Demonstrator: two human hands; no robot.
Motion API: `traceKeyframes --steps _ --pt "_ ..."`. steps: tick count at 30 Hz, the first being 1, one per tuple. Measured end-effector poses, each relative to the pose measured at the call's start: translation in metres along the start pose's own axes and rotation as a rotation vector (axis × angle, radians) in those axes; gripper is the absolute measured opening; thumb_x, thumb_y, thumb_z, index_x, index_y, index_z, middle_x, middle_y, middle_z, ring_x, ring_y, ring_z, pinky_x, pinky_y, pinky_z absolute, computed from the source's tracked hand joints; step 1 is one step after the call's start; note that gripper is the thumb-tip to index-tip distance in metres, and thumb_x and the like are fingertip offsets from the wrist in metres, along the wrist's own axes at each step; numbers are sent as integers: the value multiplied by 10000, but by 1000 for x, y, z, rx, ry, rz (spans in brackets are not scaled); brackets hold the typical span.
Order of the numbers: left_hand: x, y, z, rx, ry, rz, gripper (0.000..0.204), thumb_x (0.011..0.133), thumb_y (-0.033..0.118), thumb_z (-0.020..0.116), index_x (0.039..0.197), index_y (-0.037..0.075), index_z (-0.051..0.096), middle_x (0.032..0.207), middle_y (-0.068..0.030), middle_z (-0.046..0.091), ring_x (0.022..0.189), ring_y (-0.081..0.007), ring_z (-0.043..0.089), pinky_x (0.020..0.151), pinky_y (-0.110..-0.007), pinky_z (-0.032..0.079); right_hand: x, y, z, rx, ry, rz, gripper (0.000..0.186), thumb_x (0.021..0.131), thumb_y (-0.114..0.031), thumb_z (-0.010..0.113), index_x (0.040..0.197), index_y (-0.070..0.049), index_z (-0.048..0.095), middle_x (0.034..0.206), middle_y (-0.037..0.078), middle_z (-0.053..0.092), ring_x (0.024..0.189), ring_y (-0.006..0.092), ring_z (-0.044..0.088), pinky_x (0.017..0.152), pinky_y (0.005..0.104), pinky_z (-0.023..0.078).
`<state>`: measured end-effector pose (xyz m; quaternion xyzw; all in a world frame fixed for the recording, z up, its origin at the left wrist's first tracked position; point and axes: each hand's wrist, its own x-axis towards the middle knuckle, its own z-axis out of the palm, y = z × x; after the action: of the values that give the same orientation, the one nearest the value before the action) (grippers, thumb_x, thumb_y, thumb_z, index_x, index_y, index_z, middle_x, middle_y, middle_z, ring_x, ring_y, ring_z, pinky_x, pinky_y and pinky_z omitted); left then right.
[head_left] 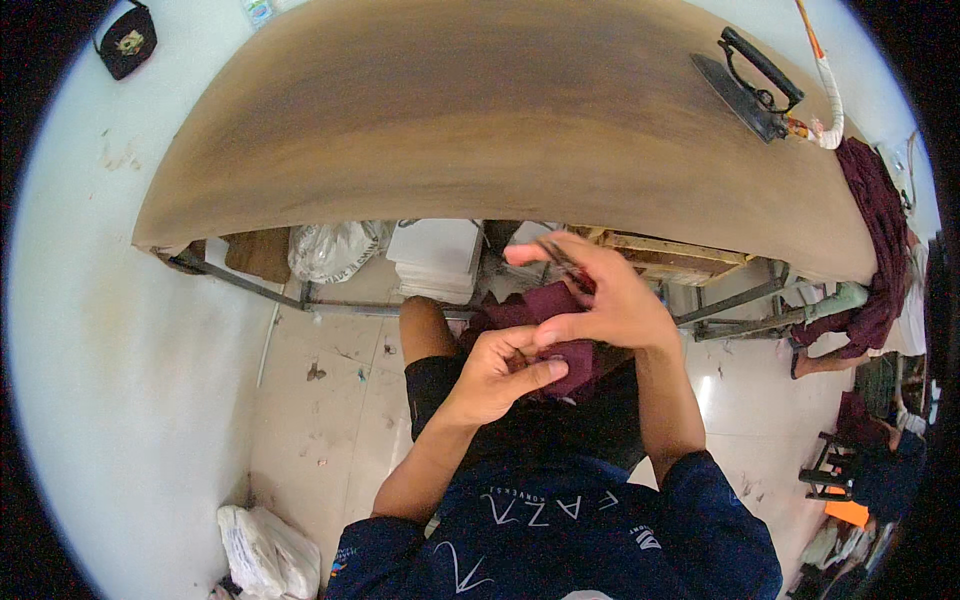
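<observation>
Below the brown fabric-topped table's near edge [480, 203], crumpled maroon cloth [578, 368] sits under your hands, long axis unclear; left hand [495, 380] nearer, can't tell if pinching; right hand [622, 303] grips a slim dark tool [566, 264].

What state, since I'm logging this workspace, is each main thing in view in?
Iron: resting on the table; heat unclear.
Maroon cloth: bunched.
Dark tool: held in the right hand; blurred.
Left hand: fingers curled.
White stack: piled under the table.
White sack: crumpled.
</observation>
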<state>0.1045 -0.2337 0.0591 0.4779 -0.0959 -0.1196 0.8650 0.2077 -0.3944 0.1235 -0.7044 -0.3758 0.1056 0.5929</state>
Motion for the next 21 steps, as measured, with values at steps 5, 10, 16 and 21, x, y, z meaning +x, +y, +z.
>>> traceKeyframes --steps 5,10,16,21 --pt "-6 22 -3 194 148 68 146 908 58 659 1025 -28 663 908 -27 687 823 -60 603 726 -221 481 -31 30 -6 251 -89 187 472 726 -208 845 1090 24 653 1002 45 693 907 117 612 830 301 494" --pt "0 25 -13 242 214 112 144 904 72 669 993 -41 681 916 -60 702 811 -78 619 730 -235 498 -39 20 23 622 420 292 158 816 -100 769 908 -24 666 821 11 678 720 86 602 681 250 499" --pt "-2 13 -6 34 342 171 165 891 71 683 1010 -43 685 924 -68 696 804 -88 617 746 -240 499 -41 3 30 -129 620 211 371 829 -131 737 1147 -15 585 1068 104 584 891 140 603 734 273 502" --pt "-2 17 0 77 418 253 152 884 59 686 998 -42 686 911 -65 691 803 -84 608 730 -224 490 -55 -33 33 -670 448 -53 511 786 -199 756 1267 -119 602 1142 145 513 747 232 587 656 318 508"
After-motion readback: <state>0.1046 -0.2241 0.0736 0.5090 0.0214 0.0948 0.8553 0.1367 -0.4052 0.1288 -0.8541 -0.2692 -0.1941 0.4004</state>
